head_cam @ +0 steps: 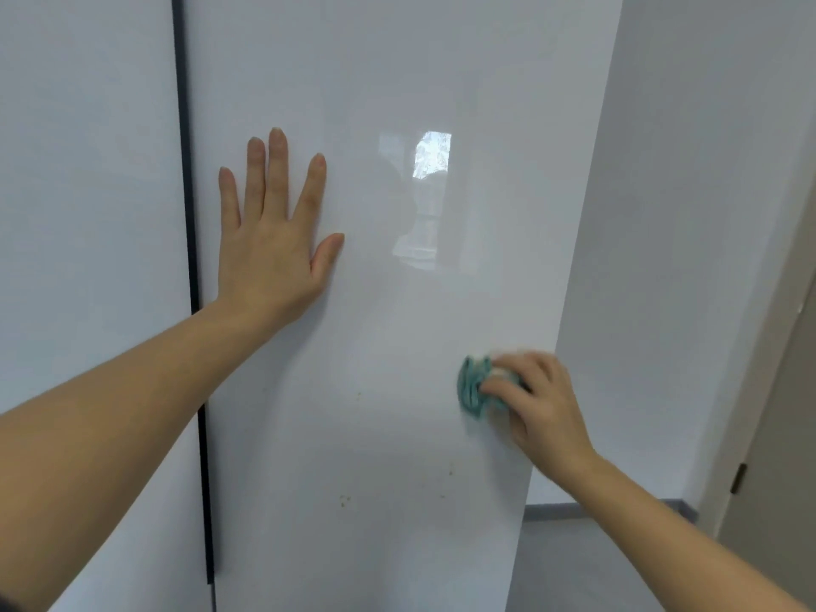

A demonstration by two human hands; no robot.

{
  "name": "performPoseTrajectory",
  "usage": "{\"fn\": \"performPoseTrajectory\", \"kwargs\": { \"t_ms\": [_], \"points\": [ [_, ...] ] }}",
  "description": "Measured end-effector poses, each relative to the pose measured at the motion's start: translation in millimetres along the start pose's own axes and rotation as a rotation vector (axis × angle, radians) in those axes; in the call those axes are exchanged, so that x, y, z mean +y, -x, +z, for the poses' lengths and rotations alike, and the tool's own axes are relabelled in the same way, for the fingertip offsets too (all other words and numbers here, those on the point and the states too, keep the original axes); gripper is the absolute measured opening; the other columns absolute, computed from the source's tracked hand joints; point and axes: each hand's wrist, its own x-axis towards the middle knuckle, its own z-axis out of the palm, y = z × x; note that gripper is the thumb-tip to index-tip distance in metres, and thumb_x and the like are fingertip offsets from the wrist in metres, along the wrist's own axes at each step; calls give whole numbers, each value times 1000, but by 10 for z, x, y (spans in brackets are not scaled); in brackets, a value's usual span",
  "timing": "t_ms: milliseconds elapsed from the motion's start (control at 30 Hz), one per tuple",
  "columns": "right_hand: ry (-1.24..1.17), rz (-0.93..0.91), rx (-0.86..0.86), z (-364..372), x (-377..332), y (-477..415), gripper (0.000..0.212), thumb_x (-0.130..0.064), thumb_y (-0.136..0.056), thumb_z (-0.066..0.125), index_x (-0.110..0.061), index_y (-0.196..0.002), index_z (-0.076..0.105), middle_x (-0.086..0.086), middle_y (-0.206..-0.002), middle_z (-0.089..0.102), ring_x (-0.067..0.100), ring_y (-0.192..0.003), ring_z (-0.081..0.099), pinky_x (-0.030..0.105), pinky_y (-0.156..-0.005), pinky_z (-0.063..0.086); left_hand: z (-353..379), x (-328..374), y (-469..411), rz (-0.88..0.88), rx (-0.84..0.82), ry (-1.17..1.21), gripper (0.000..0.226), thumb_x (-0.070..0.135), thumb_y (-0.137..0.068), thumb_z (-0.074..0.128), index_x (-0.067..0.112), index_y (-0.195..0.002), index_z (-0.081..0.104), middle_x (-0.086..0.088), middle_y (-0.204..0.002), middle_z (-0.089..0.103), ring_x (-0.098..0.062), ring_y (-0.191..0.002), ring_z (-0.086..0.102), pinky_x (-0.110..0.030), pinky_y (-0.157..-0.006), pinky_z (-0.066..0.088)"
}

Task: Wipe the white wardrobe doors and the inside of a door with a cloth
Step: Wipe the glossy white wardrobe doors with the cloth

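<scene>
— Where's the cloth?
— The teal cloth [471, 387] is bunched up against the glossy white wardrobe door [397, 81], close to the door's right edge and well below its middle. The right hand [541, 406] covers most of it, fingers curled over the wad and clamped on it. That spot is a bit blurred.
— And the other hand?
— The left hand [273, 245] lies flat on the same door, just inside its left edge and higher up. Its fingers are straight and slightly spread, thumb out to the side, holding nothing.
— What's left of that edge?
— A dark gap [190, 223], then a second white door [88, 170].
— Any marks on the door?
— A few small brown specks [345, 500] near the bottom, between the two arms, and a window reflection [432, 155] near the middle. Right of the door are a grey wall [684, 214] and a hinge [738, 478] on a doorframe.
</scene>
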Motion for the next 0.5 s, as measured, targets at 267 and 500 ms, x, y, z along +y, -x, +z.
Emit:
{"fn": "performPoseTrajectory", "kwargs": {
  "t_ms": [267, 500],
  "points": [
    [-39, 88, 162, 82, -143, -472, 25, 5, -81, 55, -11, -89, 72, 5, -109, 64, 34, -94, 50, 44, -73, 42, -7, -2, -4, -3, 2, -12, 71, 48, -100, 30, 19, -156, -2, -21, -161, -9, -38, -149, -8, -58, -119, 0],
    [-3, -177, -35, 347, -392, 405, 21, -1, -91, 53, -20, -92, 64, -4, -117, 54, 27, -97, 49, 35, -73, 37, -119, -20, -2, 8, -37, -24, 70, 48, -101, 31, 20, -156, -1, -19, -162, -9, -36, -150, -8, -54, -120, 0]
  ]
}}
